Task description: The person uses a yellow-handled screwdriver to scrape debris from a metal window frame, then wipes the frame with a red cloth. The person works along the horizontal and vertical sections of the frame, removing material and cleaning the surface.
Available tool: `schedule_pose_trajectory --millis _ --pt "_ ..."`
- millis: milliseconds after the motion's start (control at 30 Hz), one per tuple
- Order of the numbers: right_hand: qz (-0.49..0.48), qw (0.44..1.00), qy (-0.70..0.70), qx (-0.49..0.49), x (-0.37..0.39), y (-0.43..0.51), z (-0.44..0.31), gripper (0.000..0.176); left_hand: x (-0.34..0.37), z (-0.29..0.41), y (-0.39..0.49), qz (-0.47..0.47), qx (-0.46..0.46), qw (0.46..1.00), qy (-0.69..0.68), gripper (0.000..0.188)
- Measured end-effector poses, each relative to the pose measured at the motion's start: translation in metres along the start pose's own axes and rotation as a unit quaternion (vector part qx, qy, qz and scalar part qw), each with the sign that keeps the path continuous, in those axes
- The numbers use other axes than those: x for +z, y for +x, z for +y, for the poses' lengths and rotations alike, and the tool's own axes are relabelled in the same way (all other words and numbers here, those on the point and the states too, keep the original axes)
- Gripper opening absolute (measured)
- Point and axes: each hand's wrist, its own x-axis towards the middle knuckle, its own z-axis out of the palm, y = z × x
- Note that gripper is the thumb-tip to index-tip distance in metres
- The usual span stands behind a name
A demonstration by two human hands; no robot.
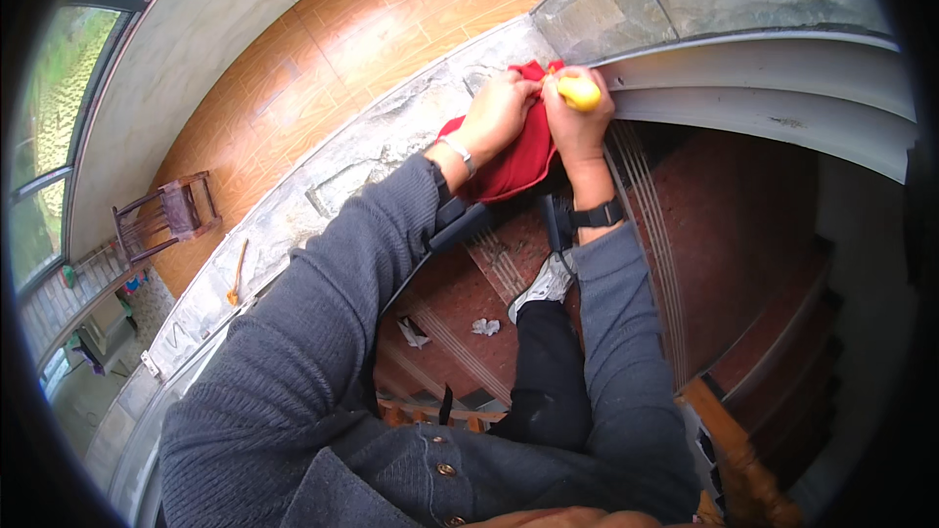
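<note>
Just above the picture's middle, my left hand (pixel 495 114) grips a red cloth (pixel 517 161) that hangs over the edge of the stone ledge (pixel 396 121). Close against its fingertips, my right hand (pixel 579 114) is closed around a yellow-handled tool (pixel 579 92). The tool's working end is hidden by fingers and cloth, so its kind cannot be told. Both hands are at the ledge's upper end, beside the grey stone wall. A band sits on each wrist.
Below are reddish stairs (pixel 653 249) with paper scraps (pixel 486 326) and a wooden railing (pixel 741 447). A small stick-like tool (pixel 236 279) lies on the ledge. Beyond it stands a wooden chair (pixel 180 213) on the wood-patterned floor. White metal rails (pixel 755 88) run to the right.
</note>
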Motion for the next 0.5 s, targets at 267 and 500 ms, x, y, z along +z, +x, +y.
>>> schedule_pose_trajectory --millis 267,500 --pt "-0.166 0.832 0.427 0.312 -0.005 -0.067 -0.045 0.005 -0.061 0.021 -0.115 -0.026 -0.064 0.998 0.001 0.013" --pt "-0.172 0.641 0.562 0.494 -0.089 -0.134 -0.098 0.015 -0.160 0.102 -0.209 -0.211 -0.360 0.825 -0.381 0.022"
